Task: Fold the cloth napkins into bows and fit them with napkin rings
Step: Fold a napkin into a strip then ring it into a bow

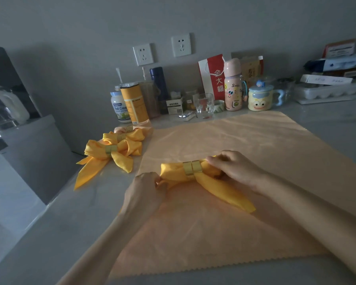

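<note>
One yellow napkin [210, 182] is lying gathered into a bow on the peach cloth [234, 140] that is covering the worktop [70, 212] in front of me. A gold napkin ring [192, 168] is sitting round its middle, and one long tail is trailing out toward my right forearm. My left grip [146, 188] is pinching the left loop at its outer end, fingers curled in on the fabric. My right grip [232, 169] is closing over the right loop, fingers bent round it just beside the ring.

Off the cloth's left edge, two finished bows [113, 153] are resting on the bare worktop, one partly overlapping the other, each wearing a gold band [111, 149], with a paler peach bundle tucked behind them.

Along the wall, a white jar [119, 109] and an orange canister [134, 103] are standing side by side. Further right, a clear glass [203, 105], a pink bottle [232, 85] and a cartoon-faced mug [260, 97] are lining up in front of a red and white bag [213, 76]. A clear egg tray [327, 92] is sitting at the far right, and two wall sockets [143, 54] are showing above.
</note>
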